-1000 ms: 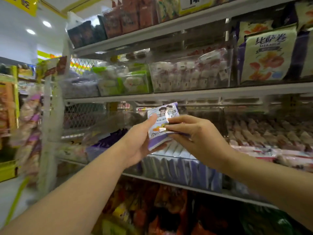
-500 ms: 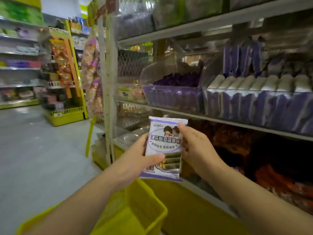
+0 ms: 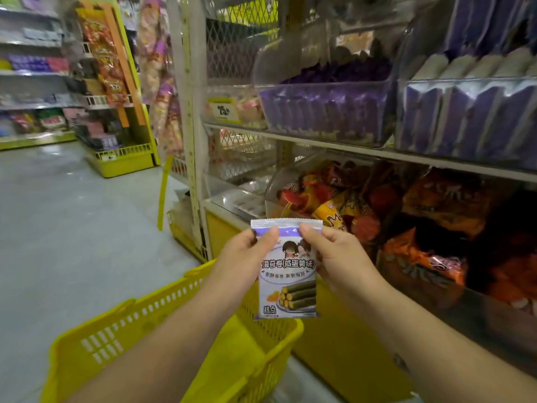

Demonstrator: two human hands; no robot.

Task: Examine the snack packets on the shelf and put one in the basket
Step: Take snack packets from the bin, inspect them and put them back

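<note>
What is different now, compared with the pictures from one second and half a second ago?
The seaweed roll packet came down from the bin of purple packets and now hangs over the yellow basket. The left hand and right hand moved from its sides to pinch its top corners. Both still hold it; it is not in the basket.

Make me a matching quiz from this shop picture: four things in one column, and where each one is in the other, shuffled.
1 snack packet
2 yellow basket
3 purple packets
4 orange bags

a one level below the purple packets
b pinched between left hand and right hand
c under the arms
d in a clear bin

Pairs: 1-b, 2-c, 3-d, 4-a
</note>
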